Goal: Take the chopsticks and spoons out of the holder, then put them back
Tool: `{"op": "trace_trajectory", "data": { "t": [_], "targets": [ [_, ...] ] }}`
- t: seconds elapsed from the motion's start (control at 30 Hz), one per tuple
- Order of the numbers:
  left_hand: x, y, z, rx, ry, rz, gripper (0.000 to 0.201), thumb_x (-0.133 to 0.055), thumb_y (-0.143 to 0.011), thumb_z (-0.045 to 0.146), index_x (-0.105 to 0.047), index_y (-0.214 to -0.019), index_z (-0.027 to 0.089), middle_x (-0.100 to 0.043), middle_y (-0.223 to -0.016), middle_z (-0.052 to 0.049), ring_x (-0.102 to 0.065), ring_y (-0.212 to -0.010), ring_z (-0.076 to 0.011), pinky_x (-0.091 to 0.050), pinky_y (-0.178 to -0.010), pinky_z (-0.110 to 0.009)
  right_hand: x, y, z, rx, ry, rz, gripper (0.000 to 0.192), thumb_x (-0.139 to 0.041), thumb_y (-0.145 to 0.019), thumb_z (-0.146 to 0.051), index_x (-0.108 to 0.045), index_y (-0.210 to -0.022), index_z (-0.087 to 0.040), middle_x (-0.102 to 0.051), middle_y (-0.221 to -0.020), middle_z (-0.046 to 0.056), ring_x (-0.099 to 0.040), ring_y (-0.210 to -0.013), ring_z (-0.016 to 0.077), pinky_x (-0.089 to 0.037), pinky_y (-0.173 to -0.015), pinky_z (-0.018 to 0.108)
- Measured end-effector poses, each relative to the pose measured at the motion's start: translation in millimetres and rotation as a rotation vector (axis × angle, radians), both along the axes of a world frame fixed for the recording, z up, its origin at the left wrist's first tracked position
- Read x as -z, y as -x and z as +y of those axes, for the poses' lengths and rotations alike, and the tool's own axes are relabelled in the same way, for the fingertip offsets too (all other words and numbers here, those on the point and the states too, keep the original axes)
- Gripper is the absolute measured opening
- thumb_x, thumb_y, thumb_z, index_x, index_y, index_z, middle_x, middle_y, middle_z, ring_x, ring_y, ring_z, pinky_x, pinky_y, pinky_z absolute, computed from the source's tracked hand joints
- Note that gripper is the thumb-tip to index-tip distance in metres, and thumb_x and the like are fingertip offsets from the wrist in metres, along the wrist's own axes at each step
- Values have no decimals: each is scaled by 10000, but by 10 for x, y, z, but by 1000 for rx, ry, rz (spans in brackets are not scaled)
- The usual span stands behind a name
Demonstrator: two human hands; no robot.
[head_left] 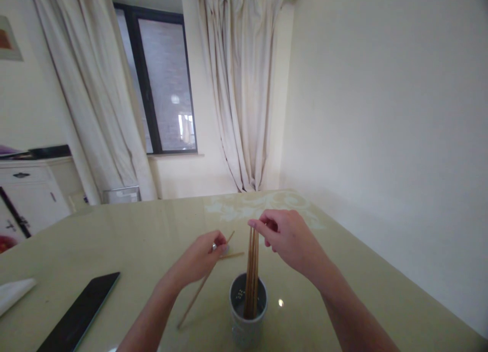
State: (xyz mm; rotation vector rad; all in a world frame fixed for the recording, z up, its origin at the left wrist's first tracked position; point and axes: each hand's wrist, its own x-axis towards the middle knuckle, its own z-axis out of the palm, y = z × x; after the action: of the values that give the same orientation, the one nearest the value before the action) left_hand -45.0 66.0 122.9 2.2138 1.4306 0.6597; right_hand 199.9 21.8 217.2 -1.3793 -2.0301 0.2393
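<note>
- The glossy pale green desk [152, 240] spreads across the lower view, below a pale curtain [244, 77] and a dark-framed window [165, 82].
- A dark flat slab [80, 311] lies on the desk, well to the left of the hands.
- The right hand [286, 236] is above and behind the cup, its grip pinched around the upper ends of the bundle of sticks.
- The left hand [204, 254] is left of the cup, its grip closed on the slanting stick.
- The grey cup [247, 334] stands upright near the front, between the forearms.
- The bundle of sticks [252, 275] stands nearly vertical inside the cup.
- The slanting stick [194, 299] runs down toward the front left, outside the cup.
- Another stick [236, 254] pokes out beside the left hand; whether it is held cannot be told.
</note>
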Motion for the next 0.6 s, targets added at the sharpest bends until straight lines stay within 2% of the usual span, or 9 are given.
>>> {"op": "trace_trajectory", "data": {
  "t": [0.13,0.23,0.33,0.43,0.53,0.6],
  "targets": [
    [-418,84,-191,-19,-73,-236,291,-533,-1004,468,-641,-934,207,-574,-711,39,-510,-647,-148,-375,-581,-254,26,90,-46,-150,-45,135,329,-653,-1021,-459,-739,-822,-212,-734,-684,0,-656,-622,160,-415,-599,268],
    [-584,110,-334,-6,-104,-376,299,-573,-998,503,-653,-967,217,-590,-754,30,-529,-672,-143,-404,-580,-243,78,188,-69,-236,-18,203,268,-704,-989,-476,-752,-958,-214,-765,-773,3,-676,-664,155,-460,-640,262],
    [-652,54,-455,51,-139,-524,262,-623,-986,483,-665,-976,225,-646,-837,11,-591,-750,-147,-481,-665,-246,127,294,-109,-363,68,304,274,-758,-950,-458,-729,-1077,-217,-789,-881,12,-701,-685,145,-504,-650,246],
    [-676,-80,-543,88,-144,-655,231,-682,-962,453,-665,-952,223,-673,-827,11,-618,-743,-142,-515,-677,-245,169,381,-150,-461,110,371,172,-780,-932,-350,-713,-1009,-212,-780,-860,0,-711,-691,138,-513,-636,226],
    [-695,-191,-573,114,-123,-738,235,-711,-945,448,-676,-944,215,-713,-836,1,-656,-749,-149,-542,-692,-255,199,417,-159,-445,105,434,61,-735,-943,-245,-691,-928,-205,-750,-759,-19,-704,-653,134,-512,-623,225],
    [-690,-205,-537,96,-142,-750,263,-687,-953,470,-694,-1023,216,-734,-886,-10,-667,-772,-152,-547,-711,-261,192,399,-148,-418,105,505,86,-724,-953,-262,-687,-902,-204,-744,-735,-17,-714,-656,141,-524,-622,229]
  ]
}}
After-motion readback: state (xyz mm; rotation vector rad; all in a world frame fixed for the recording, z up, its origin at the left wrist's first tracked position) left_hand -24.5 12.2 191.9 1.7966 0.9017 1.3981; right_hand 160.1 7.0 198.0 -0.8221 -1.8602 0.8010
